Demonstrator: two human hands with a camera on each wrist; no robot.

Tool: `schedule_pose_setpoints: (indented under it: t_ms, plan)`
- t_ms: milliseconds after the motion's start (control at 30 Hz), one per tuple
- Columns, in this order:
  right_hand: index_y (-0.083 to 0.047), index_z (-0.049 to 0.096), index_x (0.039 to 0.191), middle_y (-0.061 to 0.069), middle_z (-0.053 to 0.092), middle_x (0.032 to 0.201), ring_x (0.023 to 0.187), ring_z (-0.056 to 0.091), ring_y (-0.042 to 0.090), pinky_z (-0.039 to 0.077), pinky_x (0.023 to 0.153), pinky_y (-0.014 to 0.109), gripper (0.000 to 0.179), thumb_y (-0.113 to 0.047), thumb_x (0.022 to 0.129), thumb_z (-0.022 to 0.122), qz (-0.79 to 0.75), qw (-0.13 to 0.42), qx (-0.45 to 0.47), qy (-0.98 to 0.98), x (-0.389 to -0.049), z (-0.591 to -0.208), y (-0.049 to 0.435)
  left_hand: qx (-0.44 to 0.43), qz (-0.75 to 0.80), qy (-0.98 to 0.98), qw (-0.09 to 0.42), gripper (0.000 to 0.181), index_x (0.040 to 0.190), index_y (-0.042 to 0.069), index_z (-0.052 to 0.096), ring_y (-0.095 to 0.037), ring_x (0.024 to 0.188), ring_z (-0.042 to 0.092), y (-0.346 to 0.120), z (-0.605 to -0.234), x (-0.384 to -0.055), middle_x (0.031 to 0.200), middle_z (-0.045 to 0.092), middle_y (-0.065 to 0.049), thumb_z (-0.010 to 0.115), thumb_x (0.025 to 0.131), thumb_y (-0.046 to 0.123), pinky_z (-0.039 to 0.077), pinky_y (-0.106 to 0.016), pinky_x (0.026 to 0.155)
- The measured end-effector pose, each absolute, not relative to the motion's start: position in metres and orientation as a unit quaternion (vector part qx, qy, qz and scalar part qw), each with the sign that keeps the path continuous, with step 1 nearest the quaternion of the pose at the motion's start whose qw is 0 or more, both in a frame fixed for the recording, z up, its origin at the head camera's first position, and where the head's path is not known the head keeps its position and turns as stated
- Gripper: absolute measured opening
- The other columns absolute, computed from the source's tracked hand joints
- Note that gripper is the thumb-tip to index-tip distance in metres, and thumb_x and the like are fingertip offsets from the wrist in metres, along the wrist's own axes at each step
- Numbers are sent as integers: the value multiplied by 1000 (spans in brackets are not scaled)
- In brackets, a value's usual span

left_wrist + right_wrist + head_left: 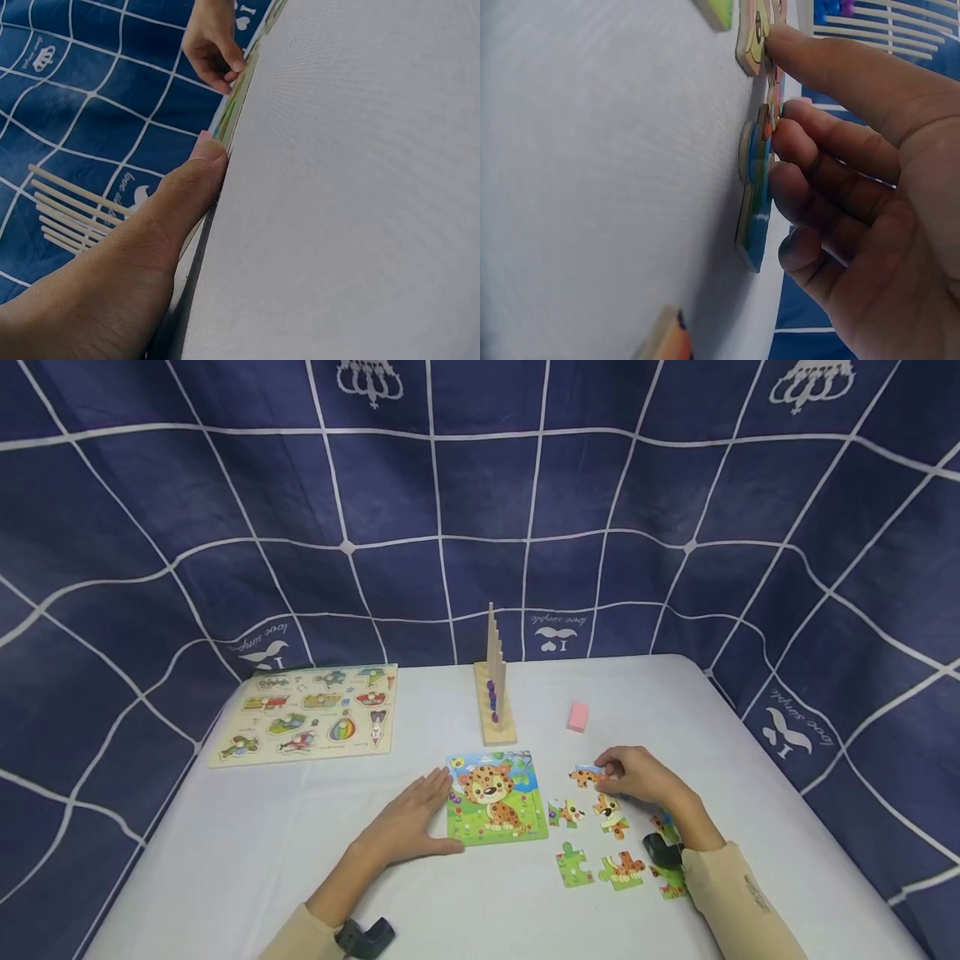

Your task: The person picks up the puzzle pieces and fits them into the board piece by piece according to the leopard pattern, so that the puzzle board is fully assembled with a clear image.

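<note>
A square board with a spotted leopard cub picture (495, 797) lies in front of me. My left hand (408, 818) rests flat at its left side, fingers straight, the thumb along its lower edge. To the right, my right hand (637, 774) pinches a jigsaw piece (585, 776) with orange spots and blue between thumb and fingertips. In the right wrist view, the thumb and curled fingertips are at the edges of overlapping pieces, with a blue-green piece (756, 217) below them. Nearby lie a face piece (611, 814), a muzzle piece (567, 813) and a green piece (573, 865).
More jigsaw pieces (622, 871) lie near the right forearm, partly hidden under it. Behind the board stands a wooden peg rack (500, 732) with purple and blue beads. A pink block (577, 717) lies to its right, a knobbed vehicle puzzle (303, 714) at the far left.
</note>
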State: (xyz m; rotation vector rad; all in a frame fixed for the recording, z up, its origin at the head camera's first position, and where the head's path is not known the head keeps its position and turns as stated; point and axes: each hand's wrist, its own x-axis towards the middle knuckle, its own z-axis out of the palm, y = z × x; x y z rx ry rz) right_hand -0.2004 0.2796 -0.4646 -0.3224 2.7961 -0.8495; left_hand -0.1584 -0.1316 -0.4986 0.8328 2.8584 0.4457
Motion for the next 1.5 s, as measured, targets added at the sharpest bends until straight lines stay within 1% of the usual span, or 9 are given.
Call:
schedule_pose_setpoints:
  t_ms: [200,433,700,933,1167,1500]
  plan:
    - [-4,68,108,-1,58,84,73,48,13,42,59,21,43,-25,74,85,-284,97,-125,946,-203,-463,281,276,146,948,60,114,154,9,26,-24,151,21,-132,-498,-160,163,19,-7,53,73,85,20,-41,124]
    - [-4,70,106,-2,59,80,70,48,13,42,57,21,39,-24,75,84,-287,98,-125,945,-200,-465,283,283,151,946,54,114,153,8,28,-25,150,23,-133,-502,-160,163,21,-8,52,73,85,23,-42,124]
    - [-3,70,106,-3,63,82,72,53,11,47,61,20,39,-20,74,85,-287,92,-137,944,-199,-467,281,285,148,946,53,114,153,6,28,-25,150,23,-133,-502,-157,162,21,-10,52,73,84,23,-42,124]
    - [-2,69,106,-3,61,80,71,53,10,47,60,20,37,-17,75,83,-284,89,-149,943,-198,-465,281,284,148,946,51,114,153,6,28,-25,150,23,-133,-501,-158,162,22,-9,53,73,84,23,-41,123]
    - [-4,70,104,-4,60,79,68,51,8,46,58,19,35,-20,76,83,-294,93,-153,939,-200,-469,285,282,153,945,57,114,153,7,27,-24,151,22,-132,-501,-157,163,21,-8,53,73,84,21,-41,124]
    - [-3,70,103,-3,61,78,68,51,7,46,58,20,38,-26,75,84,-294,82,-163,938,-202,-470,287,280,152,946,56,114,153,7,27,-24,151,22,-131,-501,-157,163,21,-8,53,73,84,22,-41,124]
